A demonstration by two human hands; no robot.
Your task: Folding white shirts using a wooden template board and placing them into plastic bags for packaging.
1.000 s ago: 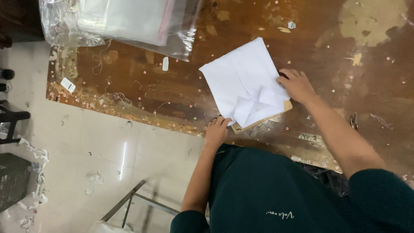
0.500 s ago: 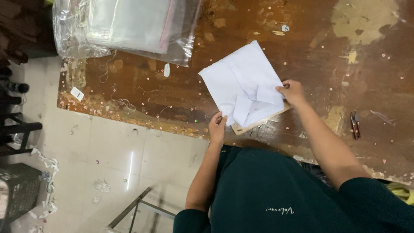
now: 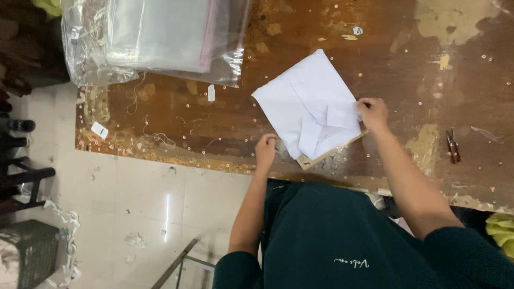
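Note:
A folded white shirt (image 3: pixel 313 104) lies on a piece of brown cardboard (image 3: pixel 321 156) on a worn brown table (image 3: pixel 407 64). My right hand (image 3: pixel 372 113) pinches the shirt's right edge, beside the collar folds. At the shirt's near left edge my left hand (image 3: pixel 266 149) is curled, its fingertips on the fabric. Both arms wear dark green sleeves.
A stack of clear plastic bags (image 3: pixel 160 37) lies at the table's far left. Small snips (image 3: pixel 453 145) rest to the right of my right arm. White tags (image 3: pixel 99 129) and thread scraps dot the near table edge. The tiled floor (image 3: pixel 134 214) holds a dark stool (image 3: pixel 21 176) at left.
My left hand has slid off the shirt's near corner to its left edge. My right hand stays on the right edge. The view has shifted slightly.

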